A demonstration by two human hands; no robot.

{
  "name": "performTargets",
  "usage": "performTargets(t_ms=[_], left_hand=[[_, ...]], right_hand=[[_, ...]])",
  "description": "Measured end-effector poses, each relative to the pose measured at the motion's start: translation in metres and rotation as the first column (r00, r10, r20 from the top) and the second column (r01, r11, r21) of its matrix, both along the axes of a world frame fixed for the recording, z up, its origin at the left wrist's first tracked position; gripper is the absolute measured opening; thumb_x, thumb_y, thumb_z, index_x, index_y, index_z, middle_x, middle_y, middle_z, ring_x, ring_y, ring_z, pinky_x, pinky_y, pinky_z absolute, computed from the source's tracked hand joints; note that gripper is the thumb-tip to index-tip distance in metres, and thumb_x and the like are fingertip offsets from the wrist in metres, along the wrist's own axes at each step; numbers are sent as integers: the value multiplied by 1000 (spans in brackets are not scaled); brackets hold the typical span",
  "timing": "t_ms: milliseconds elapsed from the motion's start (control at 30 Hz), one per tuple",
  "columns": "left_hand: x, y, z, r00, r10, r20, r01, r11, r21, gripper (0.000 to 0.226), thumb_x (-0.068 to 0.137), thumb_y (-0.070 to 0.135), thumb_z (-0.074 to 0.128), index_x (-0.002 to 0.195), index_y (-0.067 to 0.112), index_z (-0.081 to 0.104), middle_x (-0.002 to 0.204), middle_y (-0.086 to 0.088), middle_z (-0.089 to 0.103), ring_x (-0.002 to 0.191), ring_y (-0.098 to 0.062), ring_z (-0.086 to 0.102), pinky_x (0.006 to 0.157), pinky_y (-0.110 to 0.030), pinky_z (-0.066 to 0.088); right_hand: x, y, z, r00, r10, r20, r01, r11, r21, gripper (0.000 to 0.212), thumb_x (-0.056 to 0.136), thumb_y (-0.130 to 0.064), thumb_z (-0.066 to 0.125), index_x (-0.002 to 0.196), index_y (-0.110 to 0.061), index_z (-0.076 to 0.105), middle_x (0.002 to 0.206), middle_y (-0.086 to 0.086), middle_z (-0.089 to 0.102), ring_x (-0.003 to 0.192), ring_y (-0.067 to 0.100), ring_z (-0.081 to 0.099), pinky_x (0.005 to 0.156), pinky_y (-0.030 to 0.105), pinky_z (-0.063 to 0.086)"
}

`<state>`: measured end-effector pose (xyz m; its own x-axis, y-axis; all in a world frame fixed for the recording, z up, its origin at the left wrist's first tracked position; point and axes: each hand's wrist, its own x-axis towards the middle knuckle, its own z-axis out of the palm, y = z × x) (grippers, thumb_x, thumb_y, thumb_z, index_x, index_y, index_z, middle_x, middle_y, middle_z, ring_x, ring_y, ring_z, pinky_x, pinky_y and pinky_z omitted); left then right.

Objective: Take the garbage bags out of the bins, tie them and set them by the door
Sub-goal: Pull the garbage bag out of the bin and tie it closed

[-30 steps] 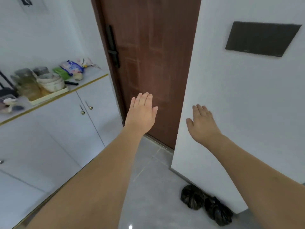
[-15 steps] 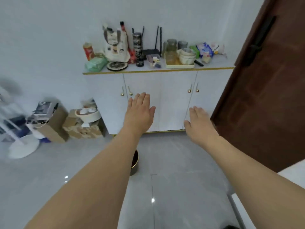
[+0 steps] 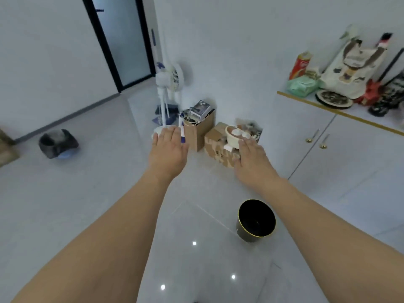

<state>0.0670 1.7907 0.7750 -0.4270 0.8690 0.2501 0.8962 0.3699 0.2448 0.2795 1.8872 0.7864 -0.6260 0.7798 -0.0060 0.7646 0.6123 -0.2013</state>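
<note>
A small black bin with a gold rim point(image 3: 255, 220) stands on the grey tiled floor, below my right forearm; it looks bare inside. A second bin lined with a dark bag point(image 3: 58, 143) sits far left near the wall. Both arms reach forward at chest height. My left hand point(image 3: 168, 147) is flat, fingers straight, holding nothing. My right hand point(image 3: 251, 159) is likewise flat and holds nothing. No tied bags or brown door are in view.
A white cabinet point(image 3: 336, 154) with gold knobs fills the right, its top crowded with a tote bag, packets and a plate. Cardboard boxes point(image 3: 218, 143) and a white standing fan point(image 3: 169, 84) stand against the far wall. A glass door point(image 3: 122, 38) is at the back left.
The view has swung left, away from the brown door and the two tied black bags, past the cabinet to the room's corner. Both hands stay flat and outstretched.
</note>
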Motion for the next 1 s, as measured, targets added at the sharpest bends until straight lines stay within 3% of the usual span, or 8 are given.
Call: performTargets(t_ms=[267,467,700,1000], left_hand=[[-126,-45,-31,959,276,66,-271,960,-74,55,102,33,38,148,5,29,155,-13,30,145,-30,22,119,-49,9],[-194,-25,-50,933,351,79,-339,931,-140,56,103,35,33,151,7,25,158,-10,25,147,-27,17,121,-47,6],[-293,0,-50,881,468,67,-455,877,-153,56,103,35,31,151,7,24,158,-9,23,147,-26,17,121,-46,7],[-501,6,-72,842,537,57,-517,832,-202,57,103,37,29,152,8,22,159,-7,22,148,-23,13,121,-45,5]], right_hand=[[-162,1,-16,970,244,13,-243,969,-49,60,99,-26,35,152,-2,19,160,16,19,148,28,12,121,38,8],[-246,33,-31,935,354,28,-350,932,-92,59,101,-25,35,151,-1,18,160,15,18,148,26,11,118,33,3],[-368,80,-40,891,454,21,-448,886,-123,58,101,-26,34,152,-3,17,161,14,15,149,28,8,121,40,5],[-593,85,-63,834,552,-7,-544,819,-182,58,102,-27,32,153,-5,14,162,12,13,150,25,7,121,38,4]])
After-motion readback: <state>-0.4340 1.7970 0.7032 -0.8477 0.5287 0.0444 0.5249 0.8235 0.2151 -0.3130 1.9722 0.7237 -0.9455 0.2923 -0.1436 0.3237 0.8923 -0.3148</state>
